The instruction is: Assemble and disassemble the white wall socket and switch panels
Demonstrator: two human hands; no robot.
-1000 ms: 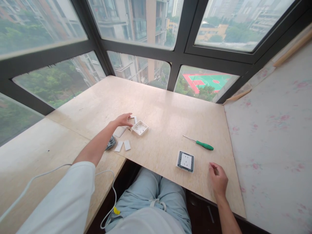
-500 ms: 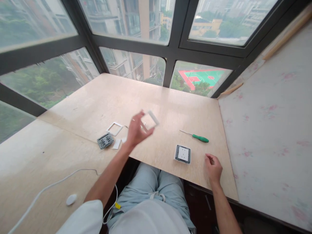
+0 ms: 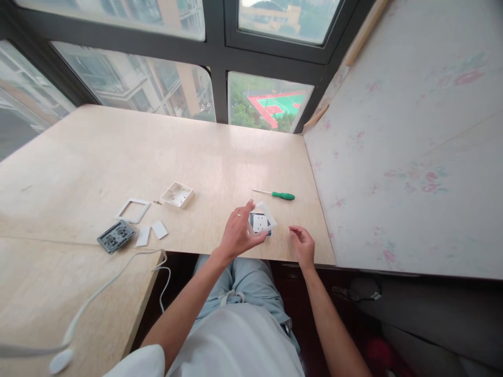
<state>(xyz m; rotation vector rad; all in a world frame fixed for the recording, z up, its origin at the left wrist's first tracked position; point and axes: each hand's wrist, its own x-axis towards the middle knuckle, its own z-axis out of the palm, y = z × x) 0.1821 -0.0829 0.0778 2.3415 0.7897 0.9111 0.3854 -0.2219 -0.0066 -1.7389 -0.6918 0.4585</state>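
My left hand (image 3: 238,233) pinches a white square cover frame (image 3: 268,217) and holds it just over the grey-and-white wall socket (image 3: 260,223) that lies near the front edge of the wooden board (image 3: 220,157). My right hand (image 3: 303,245) hovers right of the socket with fingers loosely curled and nothing in it. A green-handled screwdriver (image 3: 278,195) lies just beyond the socket.
To the left on the board lie a white mounting box (image 3: 177,194), another white frame (image 3: 133,210), a grey switch module (image 3: 116,235) and two small white rocker covers (image 3: 151,233). A white cable (image 3: 98,293) runs across the lower left board. Windows behind; a flowered panel at right.
My left hand picked a white frame up from beside the mounting box and carried it right to the socket. My right hand shifted slightly left toward the socket. The camera turned right.
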